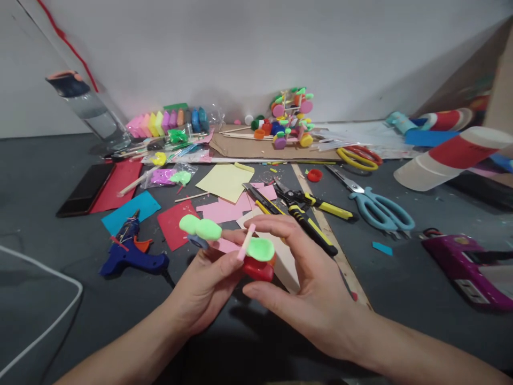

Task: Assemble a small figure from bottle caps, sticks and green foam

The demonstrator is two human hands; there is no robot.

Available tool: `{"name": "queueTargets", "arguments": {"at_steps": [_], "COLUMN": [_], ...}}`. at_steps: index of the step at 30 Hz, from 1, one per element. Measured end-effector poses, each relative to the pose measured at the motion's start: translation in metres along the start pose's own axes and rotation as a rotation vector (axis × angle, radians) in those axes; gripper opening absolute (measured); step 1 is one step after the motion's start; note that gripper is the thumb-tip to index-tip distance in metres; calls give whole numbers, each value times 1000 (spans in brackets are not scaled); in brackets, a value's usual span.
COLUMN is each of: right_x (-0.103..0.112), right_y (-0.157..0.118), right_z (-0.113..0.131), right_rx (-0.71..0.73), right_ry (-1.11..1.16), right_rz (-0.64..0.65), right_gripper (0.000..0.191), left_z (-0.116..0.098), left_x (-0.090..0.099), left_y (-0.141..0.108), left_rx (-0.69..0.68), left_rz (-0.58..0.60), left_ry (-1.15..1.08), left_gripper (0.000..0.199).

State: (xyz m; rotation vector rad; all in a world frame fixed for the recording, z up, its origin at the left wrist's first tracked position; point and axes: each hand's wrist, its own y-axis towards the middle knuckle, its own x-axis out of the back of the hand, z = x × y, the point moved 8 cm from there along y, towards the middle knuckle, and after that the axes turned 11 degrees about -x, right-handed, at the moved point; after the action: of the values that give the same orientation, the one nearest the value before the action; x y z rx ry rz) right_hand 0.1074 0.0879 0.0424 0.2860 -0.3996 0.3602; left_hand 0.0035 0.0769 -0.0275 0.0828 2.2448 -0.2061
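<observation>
My left hand [208, 289] pinches a small handmade craft model [260, 249] between thumb and fingers, low over the front of the table. Bright green clay lobes top the model, a short pink-tipped stick [247, 239] crosses it, and a red round part [258, 269] sits underneath. Fingers of the left hand hide some of its pink body. My right hand [308, 278] curves around the model's right side with thumb and fingers apart, close to the red part and gripping nothing that I can see.
Left lies a blue glue gun [134, 256]. Behind my hands are coloured papers [226, 182], a craft knife [264, 200] and pliers [312, 224]; blue-handled scissors [377, 208] are at right. A similar clay-decorated model [294, 117], clay packs [160, 124] and a water bottle [94, 115] stand by the wall.
</observation>
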Motion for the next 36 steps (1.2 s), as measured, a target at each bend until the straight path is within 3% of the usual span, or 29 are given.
{"name": "queueTargets", "arguments": {"at_steps": [3,8,13,16,20,28,33,36], "right_x": [-1,-2,2,3,2,9,19,20], "right_y": [-1,-1,1,4,8,23,30,31], "right_z": [-4,-6,-4,-10,-25,-46,-47,-47], "right_rx": [7,69,84,4,-132,-203,-152,-116], "right_ry": [-28,-99,-66,37,164,309,322,279], "right_rz": [-17,-65,-75,-52,-12,97,206,259], "right_gripper": [45,33,31,23,16,17,21,24], "left_z": [0,-6,-5,-3,-1,-11,-7,-15], "left_x": [2,8,5,6,12,16,23,20], "left_y": [1,3,0,-1,2,5,1,2], "left_rx": [7,-96,-106,-109,-110,-168,-51,-115], "left_rz": [-25,-68,10,50,4,-39,2,5], "left_ry": [-51,-11,50,119,143,246,455,614], "left_gripper": [15,18,31,43,49,71,56,46]}}
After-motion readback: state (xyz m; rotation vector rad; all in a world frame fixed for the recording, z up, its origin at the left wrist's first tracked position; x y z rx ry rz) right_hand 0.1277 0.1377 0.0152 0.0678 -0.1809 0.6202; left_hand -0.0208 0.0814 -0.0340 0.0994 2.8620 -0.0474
